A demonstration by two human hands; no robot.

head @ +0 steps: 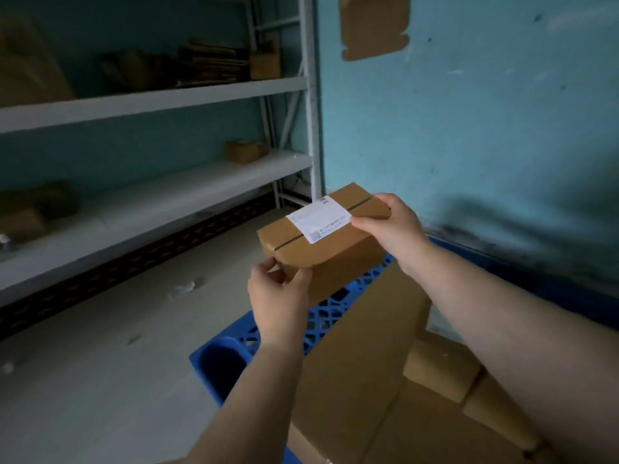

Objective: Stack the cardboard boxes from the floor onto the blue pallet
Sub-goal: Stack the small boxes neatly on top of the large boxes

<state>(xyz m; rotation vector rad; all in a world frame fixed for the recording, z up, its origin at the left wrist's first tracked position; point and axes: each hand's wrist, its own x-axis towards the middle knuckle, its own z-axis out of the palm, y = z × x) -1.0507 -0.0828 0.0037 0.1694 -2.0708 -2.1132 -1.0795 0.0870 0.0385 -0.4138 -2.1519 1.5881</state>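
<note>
A small brown cardboard box [335, 259] with a white shipping label on top is held in the air over the blue pallet [321, 316]. My left hand [279, 296] grips its near left corner. My right hand [392, 222] holds its far right end, thumb on the label's edge. Below and to the right, larger cardboard boxes [365, 363] stand stacked on the pallet, with smaller ones [442, 370] beside them near the wall. The pallet's lattice top shows between my hands and the stack.
A white metal shelving unit [150, 98] runs along the left, with cardboard boxes on its shelves. A turquoise wall [485, 128] stands behind the pallet. The grey floor [100, 380] at the left has a few scraps of litter.
</note>
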